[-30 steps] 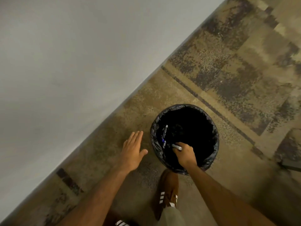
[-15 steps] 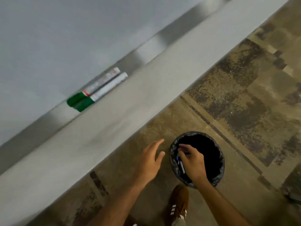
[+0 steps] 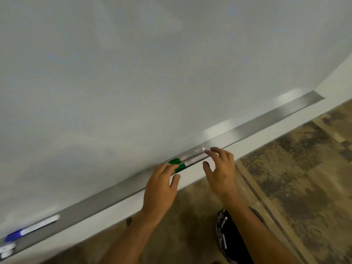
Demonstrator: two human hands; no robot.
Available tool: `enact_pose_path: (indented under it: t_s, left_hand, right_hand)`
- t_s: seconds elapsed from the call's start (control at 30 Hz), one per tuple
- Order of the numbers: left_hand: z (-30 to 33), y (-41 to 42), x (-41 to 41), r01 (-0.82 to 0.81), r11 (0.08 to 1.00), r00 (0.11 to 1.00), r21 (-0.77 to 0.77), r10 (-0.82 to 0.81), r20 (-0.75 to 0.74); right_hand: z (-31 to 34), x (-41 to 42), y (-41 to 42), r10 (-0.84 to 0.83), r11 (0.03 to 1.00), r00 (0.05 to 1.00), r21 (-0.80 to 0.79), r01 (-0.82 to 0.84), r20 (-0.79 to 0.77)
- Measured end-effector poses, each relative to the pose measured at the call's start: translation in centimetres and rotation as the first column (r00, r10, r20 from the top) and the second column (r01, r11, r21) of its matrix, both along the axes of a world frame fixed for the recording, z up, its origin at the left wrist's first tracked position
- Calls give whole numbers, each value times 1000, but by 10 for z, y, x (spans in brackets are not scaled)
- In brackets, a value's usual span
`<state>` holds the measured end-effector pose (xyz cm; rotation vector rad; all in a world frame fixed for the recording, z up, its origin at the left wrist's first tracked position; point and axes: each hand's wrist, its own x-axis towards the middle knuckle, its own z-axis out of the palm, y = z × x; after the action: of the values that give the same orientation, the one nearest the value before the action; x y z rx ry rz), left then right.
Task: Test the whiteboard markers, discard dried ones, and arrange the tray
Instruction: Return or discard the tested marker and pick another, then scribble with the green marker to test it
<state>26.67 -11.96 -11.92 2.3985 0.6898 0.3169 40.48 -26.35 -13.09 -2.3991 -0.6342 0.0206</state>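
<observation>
Two green-capped markers lie side by side on the metal tray under the whiteboard. My left hand has its fingertips at their green caps, fingers apart. At the markers' white ends is my right hand, fingers spread, touching or nearly touching them. Neither hand has closed around a marker. A blue-capped marker rests on the tray far to the left. The black-lined bin stands on the floor below my right forearm, with discarded markers inside.
More marker ends show blurred at the tray's far left edge. The tray ends at the right where the white wall begins. Mottled brown floor spreads to the right.
My view swung up from the bin to the whiteboard tray. My right hand left the bin with the marker dropped inside, and both hands rose to the two green markers.
</observation>
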Motion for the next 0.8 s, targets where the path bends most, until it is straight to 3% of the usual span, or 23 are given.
enact_pose_path:
  t_s: [0.17, 0.37, 0.57, 0.8]
  left_hand:
    - [1, 5, 24, -19, 990, 996, 138, 30, -84]
    - [-5, 5, 39, -11, 998, 979, 67, 25, -205]
    - [-11, 4, 43, 21, 1000, 967, -16, -24, -255]
    - [37, 4, 29, 34, 995, 978, -95, -52, -202]
  right_hand:
    - [4, 27, 1, -37, 978, 990, -208, 8, -138]
    - [3, 30, 6, -7, 963, 992, -267, -26, -122]
    - [-1, 23, 10, 5, 1000, 987, -24, -9, -160]
    - [66, 24, 10, 128, 939, 870, 339, 48, -477]
